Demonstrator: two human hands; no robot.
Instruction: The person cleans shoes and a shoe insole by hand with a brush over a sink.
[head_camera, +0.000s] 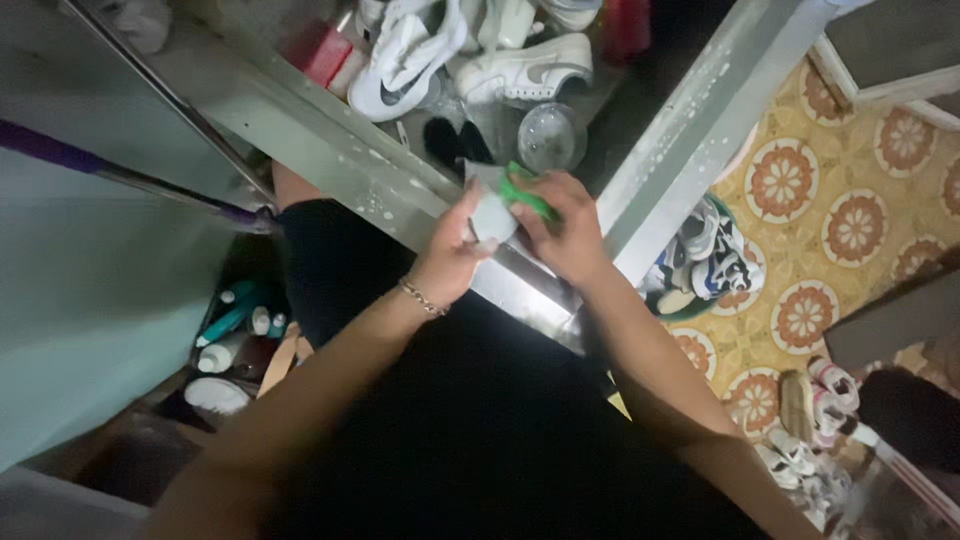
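Steel sink (660, 150) ahead, basin packed: white sneakers (470, 55) piled at the far side, clear round lid or bowl (549, 137) nearer, dark items just left of it, red block (322, 50) at far left corner. Rim spattered with white flecks.

Left hand (450, 255) closed around a small pale grey-white piece (492, 215) (sponge or pad, cannot tell which), thumb on its near face, chain bracelet (422, 298) on the wrist. Right hand (570, 230) curled shut on a green-handled tool (525, 195), probably a brush, pressed against the pale piece. Both held together over the sink's near rim, just near of the clear lid.

Right of the sink, on the floor: green basin (700, 300) holding more sneakers, white with dark markings. Further near-right, loose pairs of shoes (815, 395) on the tiles.

Left of the sink, low down: cluster of bottles (235, 330), teal and white, plus a white round lid shape. Purple-handled pole (60, 152) slanting across a pale green wall (90, 300).

Floor tiled yellow (850, 200) with orange-and-white flower medallions. Dim room, dark clothing filling the near centre.
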